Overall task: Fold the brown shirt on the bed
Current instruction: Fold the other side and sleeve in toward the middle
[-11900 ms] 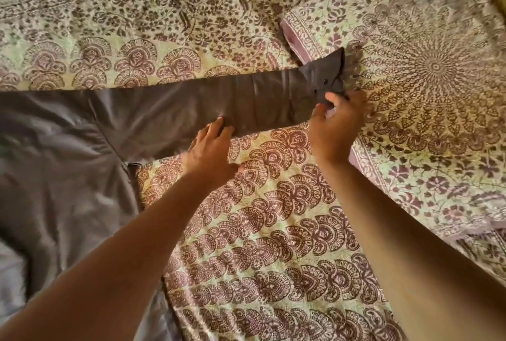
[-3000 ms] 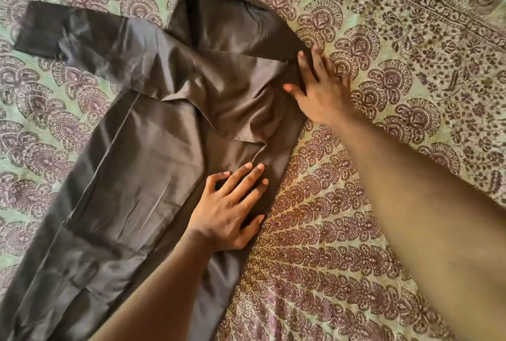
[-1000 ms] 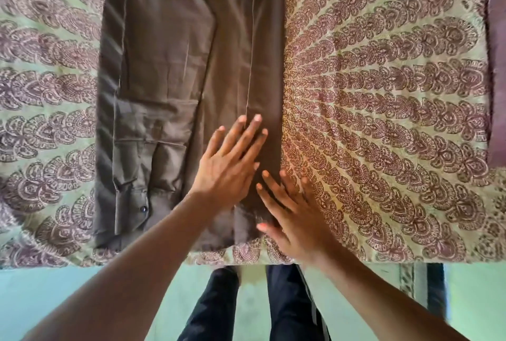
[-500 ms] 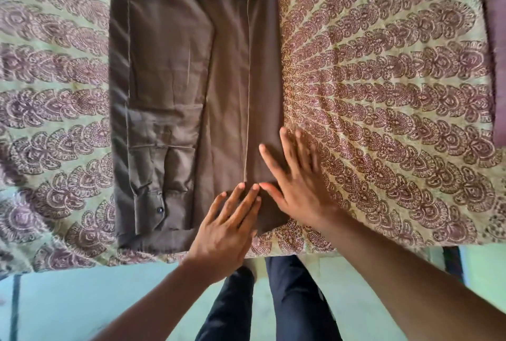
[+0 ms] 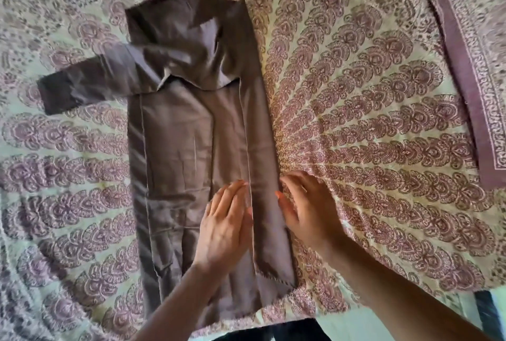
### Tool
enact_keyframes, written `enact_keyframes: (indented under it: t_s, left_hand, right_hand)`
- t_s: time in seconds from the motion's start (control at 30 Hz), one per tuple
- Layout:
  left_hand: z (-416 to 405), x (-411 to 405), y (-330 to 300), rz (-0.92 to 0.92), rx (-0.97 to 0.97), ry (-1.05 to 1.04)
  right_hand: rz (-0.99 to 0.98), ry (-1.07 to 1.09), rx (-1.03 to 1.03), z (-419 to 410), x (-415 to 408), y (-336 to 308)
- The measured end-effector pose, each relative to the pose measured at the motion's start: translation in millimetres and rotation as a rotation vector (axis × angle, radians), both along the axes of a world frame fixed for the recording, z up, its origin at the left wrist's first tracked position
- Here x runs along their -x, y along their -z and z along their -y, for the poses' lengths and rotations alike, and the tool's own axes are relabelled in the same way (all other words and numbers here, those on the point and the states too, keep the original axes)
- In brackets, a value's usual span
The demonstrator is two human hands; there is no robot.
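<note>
Nothing is gripped: left hand (image 5: 223, 227) is pressed flat on the brown shirt (image 5: 191, 149), right hand (image 5: 306, 208) flat at its folded right edge. Hands were shifted upward since half a second ago; left sleeve (image 5: 85, 87) remains unfolded on the bed (image 5: 383, 121).

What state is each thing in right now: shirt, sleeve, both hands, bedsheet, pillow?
brown shirt: flat on the bed, right side folded in over the body.
left sleeve: unfolded, sticking out sideways.
left hand: open, flat on the shirt.
right hand: fingers curled at the shirt's folded right edge; grip unclear.
patterned bedsheet: spread under the shirt.
pillow: lying at upper right.
</note>
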State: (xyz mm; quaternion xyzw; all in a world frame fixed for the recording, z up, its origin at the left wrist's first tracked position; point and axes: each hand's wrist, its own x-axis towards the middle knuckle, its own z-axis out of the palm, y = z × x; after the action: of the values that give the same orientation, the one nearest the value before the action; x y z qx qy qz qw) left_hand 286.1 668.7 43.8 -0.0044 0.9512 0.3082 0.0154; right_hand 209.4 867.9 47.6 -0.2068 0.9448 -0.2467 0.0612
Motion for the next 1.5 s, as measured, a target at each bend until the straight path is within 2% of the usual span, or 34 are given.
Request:
enact_keyframes:
  t_s: [0.1, 0.2, 0.43, 0.57, 0.73, 0.8, 0.9, 1.07, 1.23, 1.33, 1.5]
  left_hand:
    - [18, 48, -4, -0.070, -0.008, -0.090]
    - [53, 88, 2, -0.125, 0.064, -0.176]
    - [183, 173, 21, -0.135, 0.143, -0.347]
    - [263, 200, 26, -0.005, 0.223, -0.376]
    - [354, 220, 31, 0.259, 0.271, -0.439]
    - [387, 223, 40, 0.344, 0.284, -0.430]
    - [416, 223, 50, 0.376, 0.300, -0.378]
    - [428, 230, 55, 0.380, 0.301, -0.386]
    - [394, 230, 14, 0.437, 0.272, -0.339]
    - [350, 220, -25, 0.396, 0.052, -0.227]
    - [249, 190, -81, 0.251, -0.189, 0.002]
  right_hand:
    - [-0.036, -0.009, 0.069, 37, 51, 9]
    - [0.022, 0.007, 0.142, 82, 97, 21]
    - [0.024, 0.080, 0.122, 187, 168, 30]
    - [0.077, 0.032, 0.086, 241, 197, 32]
    - [0.222, 0.100, -0.148, 286, 218, 39]
    - [0.175, 0.105, -0.259, 295, 216, 45]
    - [0.136, 0.123, -0.308, 302, 209, 48]
    - [0.250, 0.116, -0.431, 307, 213, 43]
    - [0.299, 0.131, -0.430, 307, 218, 36]
    - [0.407, 0.163, -0.263, 301, 224, 34]
    - [0.459, 0.369, 0.231, 266, 211, 10]
